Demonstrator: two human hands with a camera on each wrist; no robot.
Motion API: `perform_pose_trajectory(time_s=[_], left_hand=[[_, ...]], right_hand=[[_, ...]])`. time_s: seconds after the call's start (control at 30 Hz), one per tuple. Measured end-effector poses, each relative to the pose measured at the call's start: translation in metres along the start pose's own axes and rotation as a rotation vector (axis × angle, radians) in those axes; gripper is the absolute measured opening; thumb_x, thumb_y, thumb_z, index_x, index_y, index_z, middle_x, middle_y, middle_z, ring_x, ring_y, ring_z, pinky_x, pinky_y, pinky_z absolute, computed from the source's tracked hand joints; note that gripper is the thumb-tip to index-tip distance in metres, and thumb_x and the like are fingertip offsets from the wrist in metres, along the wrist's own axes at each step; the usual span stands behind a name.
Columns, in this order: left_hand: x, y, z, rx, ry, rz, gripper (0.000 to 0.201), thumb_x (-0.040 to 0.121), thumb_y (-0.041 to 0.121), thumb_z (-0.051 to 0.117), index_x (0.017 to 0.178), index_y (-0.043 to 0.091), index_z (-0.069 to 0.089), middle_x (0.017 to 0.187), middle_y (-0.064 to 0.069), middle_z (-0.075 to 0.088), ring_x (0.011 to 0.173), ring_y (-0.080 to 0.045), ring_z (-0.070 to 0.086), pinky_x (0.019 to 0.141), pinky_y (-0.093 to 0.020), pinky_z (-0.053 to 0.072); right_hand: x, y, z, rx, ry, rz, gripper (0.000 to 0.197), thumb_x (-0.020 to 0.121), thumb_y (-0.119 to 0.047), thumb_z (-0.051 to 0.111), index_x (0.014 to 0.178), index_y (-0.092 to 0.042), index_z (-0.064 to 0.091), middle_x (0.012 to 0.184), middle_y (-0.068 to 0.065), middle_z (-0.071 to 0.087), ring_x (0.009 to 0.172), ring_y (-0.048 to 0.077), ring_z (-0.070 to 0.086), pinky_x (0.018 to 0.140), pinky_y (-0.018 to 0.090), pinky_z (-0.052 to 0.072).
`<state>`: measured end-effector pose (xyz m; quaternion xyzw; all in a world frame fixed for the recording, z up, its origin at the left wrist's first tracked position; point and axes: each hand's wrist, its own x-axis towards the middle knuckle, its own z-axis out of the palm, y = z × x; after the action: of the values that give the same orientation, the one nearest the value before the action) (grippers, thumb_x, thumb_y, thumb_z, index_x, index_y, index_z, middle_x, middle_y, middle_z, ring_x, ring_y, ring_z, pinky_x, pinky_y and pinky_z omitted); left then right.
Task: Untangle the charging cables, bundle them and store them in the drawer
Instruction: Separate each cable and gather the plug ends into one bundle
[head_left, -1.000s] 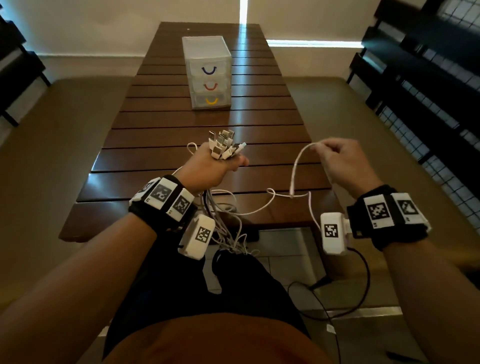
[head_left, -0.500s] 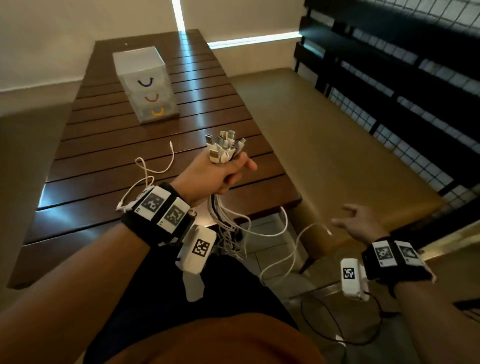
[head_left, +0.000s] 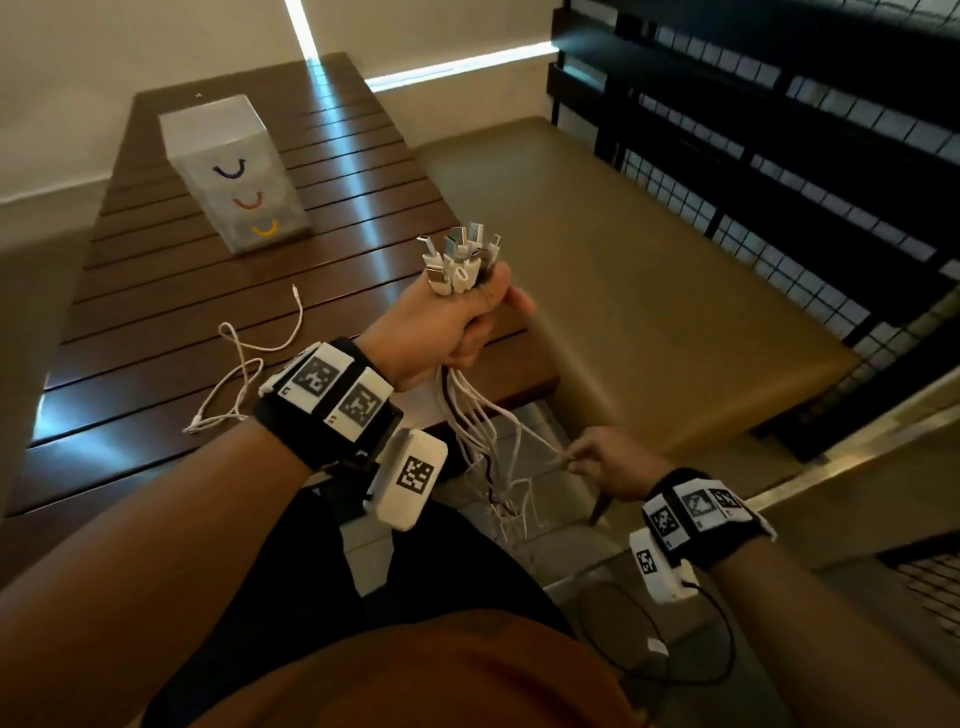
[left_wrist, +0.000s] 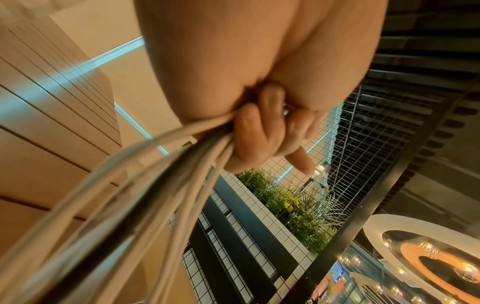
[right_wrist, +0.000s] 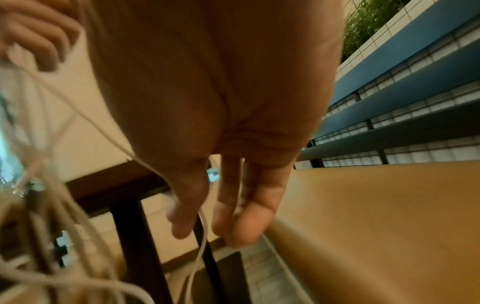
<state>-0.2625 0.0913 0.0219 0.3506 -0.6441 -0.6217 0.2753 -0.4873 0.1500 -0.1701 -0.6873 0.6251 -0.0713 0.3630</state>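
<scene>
L hand (head_left: 453, 322) fisted tight around a bunch of mostly white charging cables (head_left: 485, 441), held up over the near R corner of the dark brown slatted wooden desk (head_left: 156, 291). Metal/white plug ends (head_left: 457, 254) stick up out of the fist; the cords hang below it in a tangle, off the desk edge, one dark cord among them. L wrist view: fingers (left_wrist: 249, 133) curled around the cords.

R hand (head_left: 608, 465), lower and beside the hanging cords, pinches one thin white strand (head_left: 540, 441) from the bunch btw thumb and fingertips; other fingers look loose, wrist view blurry.

One loose thin white cable (head_left: 244, 364) lies looped on desk, left of L wrist. Translucent white plastic 3-drawer box (head_left: 234, 171) w/ blue, red, yellow curved handles stands at far end of desk, drawers closed.
</scene>
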Motion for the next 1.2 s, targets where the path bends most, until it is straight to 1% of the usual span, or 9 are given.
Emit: perform_pose_trajectory(time_s=[0.13, 0.37, 0.57, 0.7, 0.8, 0.93, 1.03, 1.1, 1.2], left_hand=[[0.001, -0.001, 0.010, 0.030, -0.034, -0.034, 0.035, 0.098, 0.033, 0.042, 0.087, 0.009, 0.065, 0.049, 0.003, 0.035, 0.039, -0.006, 0.025, 0.044, -0.028, 0.012], [0.001, 0.001, 0.022, 0.201, -0.019, 0.042, 0.022, 0.098, 0.007, 0.048, 0.106, -0.010, 0.059, 0.047, 0.015, 0.055, 0.036, -0.001, 0.032, 0.038, -0.014, 0.028], [0.005, -0.006, 0.028, 0.106, -0.014, 0.066, 0.021, 0.099, 0.016, 0.050, 0.093, 0.015, 0.070, 0.057, -0.020, 0.040, 0.038, -0.009, 0.026, 0.038, -0.019, 0.026], [0.005, -0.007, 0.027, 0.088, -0.012, 0.038, 0.023, 0.100, 0.017, 0.046, 0.098, 0.008, 0.067, 0.062, -0.014, 0.034, 0.040, -0.009, 0.026, 0.039, -0.018, 0.025], [0.006, -0.007, 0.029, 0.030, -0.003, 0.036, 0.031, 0.102, 0.022, 0.041, 0.093, 0.009, 0.067, 0.070, -0.015, 0.044, 0.050, -0.019, 0.031, 0.041, -0.019, 0.024], [0.006, -0.010, 0.031, 0.099, -0.012, 0.020, 0.045, 0.104, 0.030, 0.033, 0.077, 0.008, 0.061, 0.057, -0.006, 0.052, 0.054, -0.022, 0.049, 0.055, -0.031, 0.043], [0.005, -0.014, 0.034, 0.043, -0.022, -0.021, 0.044, 0.103, 0.032, 0.032, 0.075, 0.006, 0.054, 0.048, 0.001, 0.040, 0.049, -0.019, 0.047, 0.064, -0.037, 0.049], [0.006, -0.016, 0.037, 0.000, -0.009, -0.022, 0.043, 0.103, 0.032, 0.032, 0.075, 0.006, 0.051, 0.047, 0.005, 0.034, 0.045, -0.014, 0.037, 0.057, -0.033, 0.045], [0.009, -0.016, 0.046, -0.050, -0.006, 0.013, 0.043, 0.103, 0.032, 0.033, 0.072, 0.007, 0.048, 0.046, 0.006, 0.033, 0.043, -0.012, 0.029, 0.051, -0.031, 0.035]], right_hand=[[0.002, 0.011, -0.004, 0.004, 0.160, 0.045, 0.018, 0.093, -0.022, 0.061, 0.103, -0.017, 0.075, 0.094, -0.011, 0.066, 0.085, 0.005, 0.054, 0.069, 0.013, 0.036], [0.000, 0.013, 0.007, 0.116, 0.385, 0.112, 0.021, 0.090, -0.037, 0.063, 0.085, -0.022, 0.077, 0.074, -0.006, 0.067, 0.067, 0.007, 0.055, 0.063, 0.030, 0.042], [0.002, 0.012, 0.020, 0.155, 0.545, 0.225, 0.034, 0.087, -0.046, 0.064, 0.076, -0.014, 0.068, 0.062, 0.005, 0.062, 0.056, 0.019, 0.056, 0.055, 0.039, 0.052], [0.000, 0.015, 0.019, 0.324, 0.668, 0.251, 0.023, 0.086, -0.031, 0.068, 0.076, -0.011, 0.068, 0.067, 0.004, 0.067, 0.059, 0.015, 0.059, 0.052, 0.031, 0.050], [-0.001, 0.015, 0.022, 0.584, 0.537, 0.237, 0.010, 0.090, -0.013, 0.064, 0.085, -0.004, 0.068, 0.082, 0.006, 0.073, 0.063, 0.006, 0.064, 0.058, 0.024, 0.055], [-0.005, 0.016, 0.015, 0.397, -0.047, 0.290, 0.032, 0.093, -0.012, 0.059, 0.125, -0.012, 0.058, 0.092, 0.001, 0.067, 0.072, 0.009, 0.062, 0.063, 0.023, 0.050], [-0.011, -0.001, -0.009, 0.520, 0.209, 0.203, 0.034, 0.094, -0.004, 0.054, 0.128, -0.009, 0.058, 0.091, -0.004, 0.063, 0.083, 0.015, 0.064, 0.062, 0.012, 0.048], [-0.018, -0.022, -0.028, 0.731, 0.296, 0.020, 0.045, 0.087, 0.002, 0.060, 0.126, -0.020, 0.058, 0.105, -0.002, 0.064, 0.108, 0.024, 0.062, 0.083, 0.018, 0.051], [-0.025, -0.056, -0.044, 0.813, 0.031, -0.262, 0.074, 0.070, -0.012, 0.081, 0.131, -0.040, 0.048, 0.137, -0.006, 0.052, 0.131, 0.010, 0.045, 0.107, 0.032, 0.037]])
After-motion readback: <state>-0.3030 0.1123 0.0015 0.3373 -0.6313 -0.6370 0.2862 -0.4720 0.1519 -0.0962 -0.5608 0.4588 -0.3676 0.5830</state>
